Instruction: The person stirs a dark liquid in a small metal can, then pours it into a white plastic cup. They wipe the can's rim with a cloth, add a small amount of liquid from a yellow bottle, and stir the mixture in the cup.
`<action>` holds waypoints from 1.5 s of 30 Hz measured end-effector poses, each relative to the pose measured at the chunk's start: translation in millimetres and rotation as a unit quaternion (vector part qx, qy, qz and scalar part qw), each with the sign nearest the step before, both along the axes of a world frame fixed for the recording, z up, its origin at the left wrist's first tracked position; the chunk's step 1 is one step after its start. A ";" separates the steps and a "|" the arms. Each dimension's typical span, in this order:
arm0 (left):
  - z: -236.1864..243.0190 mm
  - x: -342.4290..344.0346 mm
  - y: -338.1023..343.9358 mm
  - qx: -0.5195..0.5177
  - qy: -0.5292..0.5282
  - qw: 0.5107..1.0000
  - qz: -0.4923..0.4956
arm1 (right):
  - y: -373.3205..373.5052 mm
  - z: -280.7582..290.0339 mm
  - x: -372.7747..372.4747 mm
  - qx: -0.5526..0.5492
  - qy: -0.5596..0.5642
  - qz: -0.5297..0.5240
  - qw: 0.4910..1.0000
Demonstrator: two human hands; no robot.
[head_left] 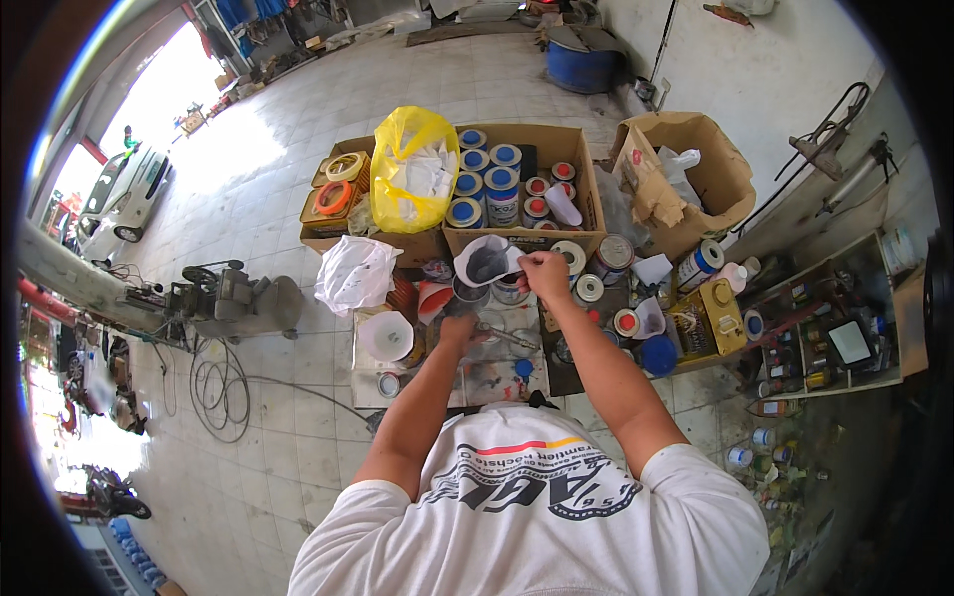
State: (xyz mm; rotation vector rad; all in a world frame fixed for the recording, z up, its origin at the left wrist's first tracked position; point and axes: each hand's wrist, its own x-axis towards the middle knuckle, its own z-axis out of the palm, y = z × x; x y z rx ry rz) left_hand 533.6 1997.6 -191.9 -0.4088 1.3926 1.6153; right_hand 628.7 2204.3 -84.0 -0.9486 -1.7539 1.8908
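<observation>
Right hand: I see my right hand (542,270) pinching the rim of a paper cone strainer (487,262), dark inside, held tilted at about 12 o'clock from my chest.
Left hand: my left hand (459,323) is closed around something just under the cone, near a small tin (470,294); what exactly it grips I cannot tell.
Spill risk: I judge the cone could slip or fold in that pinch and drop dark liquid past the tin onto the board.
Knock risk: open tins (596,273) crowd in at 1 o'clock, so my right elbow could tip one.
Surface: a paint-stained low board (497,382) on the floor, a white funnel (386,336) at 10 o'clock.
Room: tiled workshop floor (298,149), cardboard boxes of cans (517,189), a yellow bag (412,169), a compressor (234,298) at 9 o'clock.
</observation>
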 end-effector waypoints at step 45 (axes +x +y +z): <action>122.0 196.9 -435.0 -0.036 0.048 0.965 0.256 | -387.3 130.7 44.3 0.267 0.173 0.486 0.814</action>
